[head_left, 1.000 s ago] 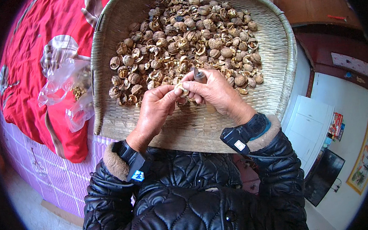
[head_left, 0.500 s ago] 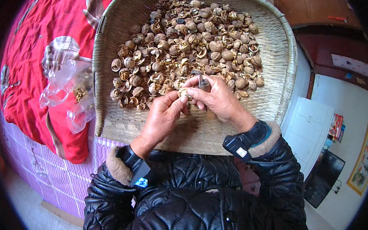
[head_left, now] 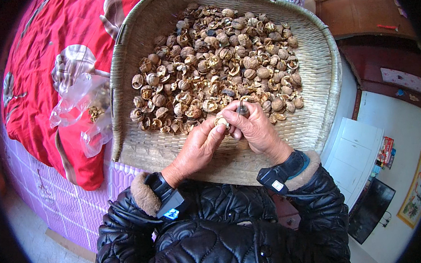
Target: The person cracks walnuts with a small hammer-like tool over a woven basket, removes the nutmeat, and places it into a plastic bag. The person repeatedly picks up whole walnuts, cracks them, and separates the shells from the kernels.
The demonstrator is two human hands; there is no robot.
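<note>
My left hand [head_left: 202, 144] is closed, pinching a pale, partly shelled walnut [head_left: 223, 123] between thumb and fingers. Pressed up against it from the other side, my right hand [head_left: 256, 131] has its thumb and fingertips at the nut. A small pointed tool [head_left: 242, 110] with a dark metal end is tucked in that same hand, its tip sticking up beyond the fingers and its handle mostly hidden by the palm. Both hands are above the near part of a woven tray [head_left: 316, 86]. Just beyond them lies a heap of walnuts and broken shells [head_left: 216, 66].
Left of the tray, a clear plastic bag [head_left: 86, 110] with some nut pieces rests on a red cloth [head_left: 35, 103]. Under these is a purple quilted cover [head_left: 66, 210]. White cabinets [head_left: 353, 147] and a dark screen [head_left: 372, 211] stand at the right.
The whole view has shifted a little. Both hands, still together on the walnut, have come slightly nearer and to the right, and the tool's tip is less visible.
</note>
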